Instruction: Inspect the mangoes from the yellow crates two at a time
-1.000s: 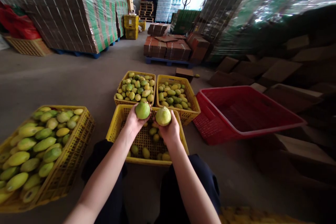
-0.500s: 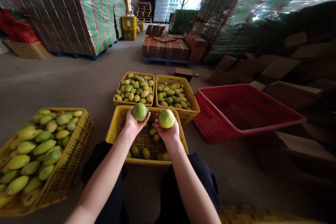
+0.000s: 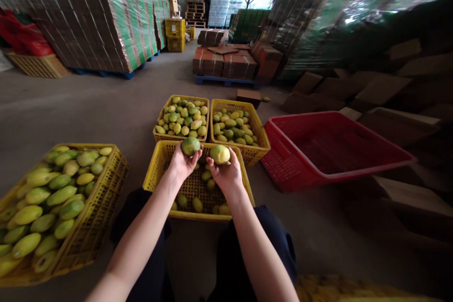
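Note:
In my left hand (image 3: pixel 182 163) rests a green lemon (image 3: pixel 190 146), with the fingers curled round it. My right hand (image 3: pixel 227 172) holds a paler, yellow-green lemon (image 3: pixel 220 154) at the fingertips. Both hands are above the near yellow crate (image 3: pixel 152 170), which has several lemons (image 3: pixel 197 205) scattered over its slatted bottom. Directly beyond it stand two more yellow crates, the back left crate (image 3: pixel 159 138) and the back right crate (image 3: pixel 262 144), both holding many lemons. My forearms hide part of the near crate.
A yellow crate (image 3: pixel 106 207) heaped with larger-looking lemons stands at the left. To the right is a red basket (image 3: pixel 283 165), with loose cardboard (image 3: pixel 378 89) behind it. Flattened cartons (image 3: pixel 239 65) lie on a blue pallet farther off. Tall wrapped stacks (image 3: pixel 134 19) flank the floor.
Both lemons have been turned in the hands and now show their longer sides. The right hand has shifted slightly up and away. The crates have stayed put.

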`<state>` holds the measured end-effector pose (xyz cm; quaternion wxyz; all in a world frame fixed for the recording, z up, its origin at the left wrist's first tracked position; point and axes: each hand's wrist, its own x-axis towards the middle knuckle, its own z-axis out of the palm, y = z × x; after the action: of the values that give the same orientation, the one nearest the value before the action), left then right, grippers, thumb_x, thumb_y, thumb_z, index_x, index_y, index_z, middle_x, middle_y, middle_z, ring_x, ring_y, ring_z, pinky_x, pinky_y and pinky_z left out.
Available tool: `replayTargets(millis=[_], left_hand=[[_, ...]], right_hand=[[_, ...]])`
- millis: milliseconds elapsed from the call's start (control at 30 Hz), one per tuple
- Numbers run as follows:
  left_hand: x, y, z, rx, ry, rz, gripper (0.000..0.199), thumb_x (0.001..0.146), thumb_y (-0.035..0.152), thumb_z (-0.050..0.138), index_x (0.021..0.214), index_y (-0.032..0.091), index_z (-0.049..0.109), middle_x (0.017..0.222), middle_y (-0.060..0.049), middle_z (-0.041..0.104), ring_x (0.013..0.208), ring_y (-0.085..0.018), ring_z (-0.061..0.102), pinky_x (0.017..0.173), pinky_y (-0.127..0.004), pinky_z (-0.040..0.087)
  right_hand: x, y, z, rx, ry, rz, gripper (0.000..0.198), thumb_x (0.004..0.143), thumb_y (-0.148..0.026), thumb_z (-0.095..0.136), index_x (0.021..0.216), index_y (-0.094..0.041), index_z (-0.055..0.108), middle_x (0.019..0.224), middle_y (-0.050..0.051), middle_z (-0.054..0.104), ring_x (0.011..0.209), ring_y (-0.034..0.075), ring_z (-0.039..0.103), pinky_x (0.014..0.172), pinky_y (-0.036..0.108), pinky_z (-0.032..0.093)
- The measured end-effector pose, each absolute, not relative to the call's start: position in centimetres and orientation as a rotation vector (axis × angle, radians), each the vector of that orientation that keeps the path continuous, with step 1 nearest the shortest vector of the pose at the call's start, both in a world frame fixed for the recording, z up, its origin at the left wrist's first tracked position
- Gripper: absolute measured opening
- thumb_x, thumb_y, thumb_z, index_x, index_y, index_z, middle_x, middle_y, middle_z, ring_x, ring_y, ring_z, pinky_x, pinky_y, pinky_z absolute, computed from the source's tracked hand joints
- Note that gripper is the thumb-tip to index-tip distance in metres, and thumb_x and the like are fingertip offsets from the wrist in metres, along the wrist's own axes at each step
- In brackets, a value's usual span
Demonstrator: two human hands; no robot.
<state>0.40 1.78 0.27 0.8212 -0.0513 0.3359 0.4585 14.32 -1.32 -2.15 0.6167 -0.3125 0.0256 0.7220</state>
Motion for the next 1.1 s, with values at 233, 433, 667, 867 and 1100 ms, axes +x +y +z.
replayTargets(millis=[233,433,667,867,1100], left_hand=[[0.6,1.5,0.0,0.030,0.730,1.037,0.040,0.097,0.033,0.032,0.103,0.006,0.062,0.070,-0.012,0.066,0.046,-0.012,0.056,0.039,-0.017,0.047],[0.8,1.8,0.1,0.033,0.807,1.054,0.038,0.097,0.034,0.031,0.098,0.011,0.061,0.068,-0.009,0.063,0.050,-0.013,0.052,0.042,-0.019,0.046],[1.2,1.8,-0.1,0.056,0.809,1.116,0.026,0.096,0.032,0.040,0.098,0.016,0.061,0.069,-0.006,0.062,0.063,-0.018,0.059,0.052,-0.023,0.049],[0.8,1.5,0.6,0.140,0.594,1.206,0.029,0.095,0.036,0.042,0.098,0.017,0.064,0.073,-0.005,0.066,0.057,-0.015,0.055,0.051,-0.025,0.047],[0.9,0.1,0.7,0.153,0.384,1.171,0.031,0.091,0.036,0.045,0.074,0.017,0.063,0.068,-0.005,0.060,0.060,-0.014,0.056,0.052,-0.025,0.047]], right_hand=[[14.4,-1.5,-2.1,-0.676,-0.118,1.715,0.042,0.091,-0.052,0.043,0.083,-0.016,0.062,0.064,0.010,0.069,0.051,0.017,0.062,0.041,0.024,0.052],[14.3,-1.2,-2.6,-0.690,-0.076,1.701,0.041,0.092,-0.053,0.041,0.083,-0.017,0.061,0.065,0.009,0.068,0.048,0.016,0.058,0.041,0.023,0.050],[14.0,-1.2,-2.2,-0.634,-0.090,1.696,0.024,0.091,-0.039,0.051,0.091,-0.017,0.062,0.077,0.009,0.072,0.067,0.019,0.067,0.057,0.029,0.057],[13.6,-1.8,-1.2,-0.627,-0.226,1.658,0.023,0.091,-0.037,0.053,0.096,-0.019,0.067,0.077,0.003,0.074,0.066,0.017,0.069,0.056,0.027,0.056],[13.5,-2.4,-1.1,-0.646,-0.419,1.502,0.035,0.086,-0.045,0.056,0.066,-0.017,0.064,0.061,0.005,0.066,0.059,0.018,0.066,0.046,0.025,0.051]])
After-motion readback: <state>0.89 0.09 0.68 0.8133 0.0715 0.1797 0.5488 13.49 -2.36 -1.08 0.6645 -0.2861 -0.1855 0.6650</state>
